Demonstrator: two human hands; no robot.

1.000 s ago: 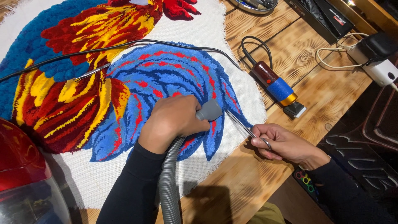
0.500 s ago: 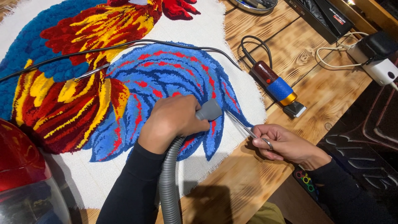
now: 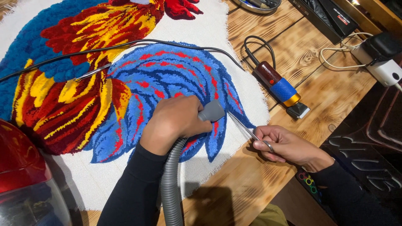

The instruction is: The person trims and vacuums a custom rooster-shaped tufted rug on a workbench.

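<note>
At the far left sits a red vacuum cleaner [image 3: 19,167], close enough for its grey hose [image 3: 171,184] to run up along the person's sleeve. The left hand [image 3: 173,121] is wrapped tight around the hose nozzle [image 3: 211,111], pressing it onto the blue part of the tufted rug [image 3: 167,75] so loose fluff gets drawn off where the work goes on. The right hand [image 3: 284,144], closed in a pinch, holds thin metal tweezers [image 3: 243,125] whose tips meet the pile right beside the nozzle. A trimmer [image 3: 280,88] lies parked on the wooden bench [image 3: 326,92], within reach (cord looped behind it).
</note>
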